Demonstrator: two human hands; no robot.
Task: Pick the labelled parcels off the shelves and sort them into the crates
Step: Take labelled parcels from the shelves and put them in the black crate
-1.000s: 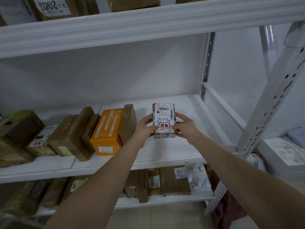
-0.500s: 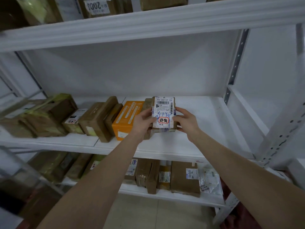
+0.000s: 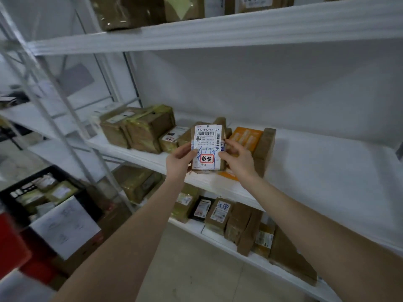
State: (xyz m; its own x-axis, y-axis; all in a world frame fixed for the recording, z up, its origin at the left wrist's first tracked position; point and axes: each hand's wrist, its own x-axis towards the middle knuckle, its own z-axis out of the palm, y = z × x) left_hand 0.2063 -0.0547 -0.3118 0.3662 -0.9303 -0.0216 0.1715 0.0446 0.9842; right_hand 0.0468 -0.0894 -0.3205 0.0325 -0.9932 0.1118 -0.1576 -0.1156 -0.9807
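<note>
small cardboard parcel [image 3: 207, 149], glossy white label | gripped at left edge by left hand [image 3: 181, 156]; at right edge by right hand [image 3: 236, 159]

Small brown parcel [image 3: 208, 147], white label facing camera, held upright

We see a brown cardboard parcel [image 3: 208, 147] with a matt white paper label, glossy tape on boxes [image 3: 139, 127], white painted metal shelves [image 3: 218, 31].

A white label [image 3: 206, 147] marked with blue scribbles and a red-ringed stamp is seen; an orange box [image 3: 246, 138] and white shelf [image 3: 327, 162] too.
</note>
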